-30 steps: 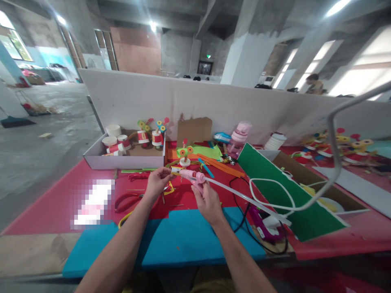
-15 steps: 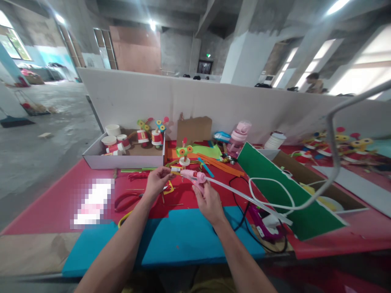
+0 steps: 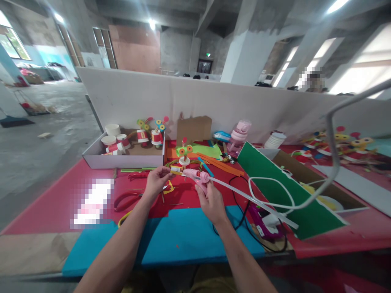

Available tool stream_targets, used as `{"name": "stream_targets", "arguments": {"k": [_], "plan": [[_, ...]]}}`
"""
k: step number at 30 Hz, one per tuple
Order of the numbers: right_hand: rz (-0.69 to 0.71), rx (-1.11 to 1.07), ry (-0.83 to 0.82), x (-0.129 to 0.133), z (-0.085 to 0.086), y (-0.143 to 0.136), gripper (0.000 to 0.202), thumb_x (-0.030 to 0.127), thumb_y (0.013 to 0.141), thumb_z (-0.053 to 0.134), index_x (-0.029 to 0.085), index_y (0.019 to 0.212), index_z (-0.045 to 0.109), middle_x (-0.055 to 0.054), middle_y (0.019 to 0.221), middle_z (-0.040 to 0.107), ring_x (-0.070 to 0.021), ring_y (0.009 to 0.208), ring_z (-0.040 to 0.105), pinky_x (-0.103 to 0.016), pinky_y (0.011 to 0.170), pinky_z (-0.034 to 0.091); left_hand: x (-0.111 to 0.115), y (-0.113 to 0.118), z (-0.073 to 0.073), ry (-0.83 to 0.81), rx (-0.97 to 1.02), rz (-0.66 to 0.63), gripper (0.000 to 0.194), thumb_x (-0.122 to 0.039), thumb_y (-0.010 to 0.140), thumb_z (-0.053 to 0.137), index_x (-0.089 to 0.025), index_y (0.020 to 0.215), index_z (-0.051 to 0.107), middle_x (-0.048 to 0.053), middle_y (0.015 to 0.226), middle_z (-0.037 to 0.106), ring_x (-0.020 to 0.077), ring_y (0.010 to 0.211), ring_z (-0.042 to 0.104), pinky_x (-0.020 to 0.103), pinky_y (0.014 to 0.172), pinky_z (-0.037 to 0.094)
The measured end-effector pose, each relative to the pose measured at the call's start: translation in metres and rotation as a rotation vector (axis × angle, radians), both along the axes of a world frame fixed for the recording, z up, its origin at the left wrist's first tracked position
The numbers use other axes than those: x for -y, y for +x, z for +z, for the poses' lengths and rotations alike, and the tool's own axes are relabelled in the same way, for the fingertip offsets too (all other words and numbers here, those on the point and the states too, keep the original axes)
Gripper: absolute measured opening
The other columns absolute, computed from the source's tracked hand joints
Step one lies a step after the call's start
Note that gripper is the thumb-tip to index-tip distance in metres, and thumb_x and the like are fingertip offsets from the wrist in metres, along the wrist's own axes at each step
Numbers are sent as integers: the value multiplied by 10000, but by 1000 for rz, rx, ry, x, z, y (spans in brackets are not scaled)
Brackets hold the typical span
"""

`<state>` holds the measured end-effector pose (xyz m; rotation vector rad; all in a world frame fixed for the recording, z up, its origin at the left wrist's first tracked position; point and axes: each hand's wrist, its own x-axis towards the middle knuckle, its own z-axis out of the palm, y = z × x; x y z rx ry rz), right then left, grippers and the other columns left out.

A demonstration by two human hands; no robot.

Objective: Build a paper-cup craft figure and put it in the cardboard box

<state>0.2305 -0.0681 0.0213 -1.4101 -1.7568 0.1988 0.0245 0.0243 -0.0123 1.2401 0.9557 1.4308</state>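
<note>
- Near edge: blue sheet lies along the front of the table, both forearms above it.
- Right hand: fingers curled round the grip of a pink glue gun, nozzle pointing left. Trigger finger's exact position: cannot tell.
- Long translucent glue stick juts from the gun's rear, slanting down right towards a purple power strip; a black cable lies between, limiting room on that side.
- Left hand: thumb and fingertips pinched on a small white-and-yellow part, raised just before the nozzle. Contact with the nozzle: cannot tell.
- Red-handled pliers lie left of the left forearm, on the red table covering.
- Just beyond the hands: green-headed figure, upright on a white round base.
- Right: green panel leans, its edge slanting towards the table front.
- Far left: shallow box with red-and-white cups; labels too small to read.
- Behind: white partition bounds the table.
</note>
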Motion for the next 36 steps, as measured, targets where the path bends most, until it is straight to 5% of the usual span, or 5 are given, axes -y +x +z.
{"name": "stream_targets", "arguments": {"k": [8,14,23,32,36], "plan": [[-7,-177,-42,-1,0,4,365,437,894,494,149,1107,563,-128,892,713,-246,779,678,-306,667,515,0,0,-1,-6,0,13,344,-366,572,817,-160,788,647,31,707,722,188,675,695,311,703,552],[93,-637,-385,-27,-12,44,350,497,822,571,155,896,581,32,492,570,-99,383,466,-194,394,355,5,1,7,-36,18,53,380,-398,568,824,-153,787,632,28,665,712,189,640,693,305,670,550],[-11,-747,-627,-65,-28,87,174,296,803,632,133,835,580,-30,643,677,-69,368,495,-163,335,354,5,2,9,-42,24,48,405,-425,552,831,-147,767,628,31,640,709,186,617,691,290,633,551],[-140,-545,-574,-87,-49,79,252,401,818,606,166,736,574,-14,556,627,-116,398,537,-214,402,421,4,1,4,-42,3,33,364,-396,593,816,-148,782,627,35,660,709,182,642,693,279,637,546],[-263,-90,-501,-81,-44,91,358,470,840,561,169,649,598,-48,545,616,-165,521,610,-239,510,425,4,2,4,-37,17,25,364,-390,584,820,-148,769,622,35,653,708,183,636,694,282,644,546]]}}
